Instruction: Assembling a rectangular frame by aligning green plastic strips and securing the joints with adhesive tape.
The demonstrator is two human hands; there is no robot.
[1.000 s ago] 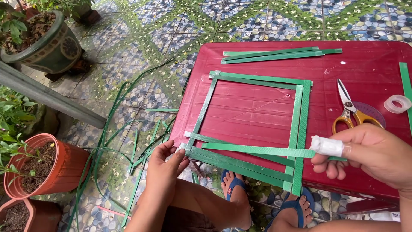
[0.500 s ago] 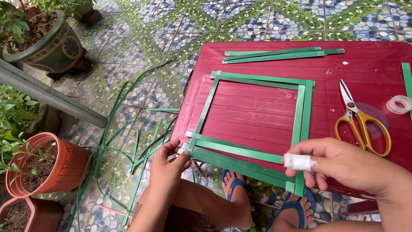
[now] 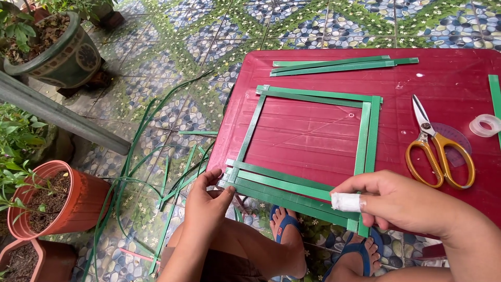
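Note:
A square frame of flat green strips (image 3: 312,141) lies on a dark red table (image 3: 443,73). My left hand (image 3: 209,201) pinches the near left corner of the frame, where the strip ends overlap at the table's edge. My right hand (image 3: 404,203) holds a small white stick (image 3: 345,202), its tip over the near strips close to the frame's right corner. A loose green strip (image 3: 282,184) lies along the frame's near side.
Yellow-handled scissors (image 3: 441,149) and a clear tape roll (image 3: 486,125) lie at the right. Spare green strips (image 3: 339,66) rest at the table's far side. Long green strips (image 3: 156,177) trail over the tiled floor. Potted plants (image 3: 52,203) stand at the left.
My right hand has carried the white stick leftward along the near strips, from the frame's right side. The loose strip has settled against the near side. My left hand has stayed at the corner.

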